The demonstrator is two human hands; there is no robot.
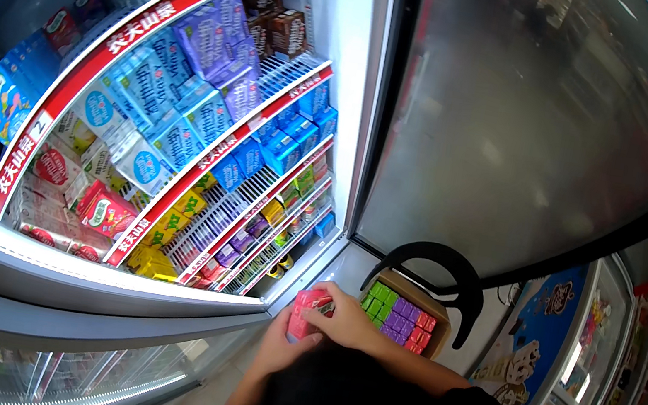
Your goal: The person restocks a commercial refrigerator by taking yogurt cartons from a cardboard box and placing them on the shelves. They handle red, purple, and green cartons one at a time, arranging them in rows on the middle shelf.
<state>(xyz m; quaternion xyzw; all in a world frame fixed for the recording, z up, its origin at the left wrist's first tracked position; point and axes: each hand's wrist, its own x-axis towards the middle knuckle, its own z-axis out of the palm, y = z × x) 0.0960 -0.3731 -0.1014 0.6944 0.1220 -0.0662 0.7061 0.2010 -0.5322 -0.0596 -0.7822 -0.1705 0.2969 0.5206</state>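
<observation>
Your left hand (279, 345) and right hand (348, 323) both grip the red carton (306, 310) at lower centre, just beside the cooler's (159, 299) bottom edge.

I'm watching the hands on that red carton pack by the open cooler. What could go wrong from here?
1. Both hands, left hand under and right hand on top, hold the red carton pack in mid-air; a slip could drop it on the floor.
2. The cardboard box of green, purple and red cartons sits close behind; an elbow might knock it.
3. The open glass door hangs right beside, easy to bump when rising.
</observation>
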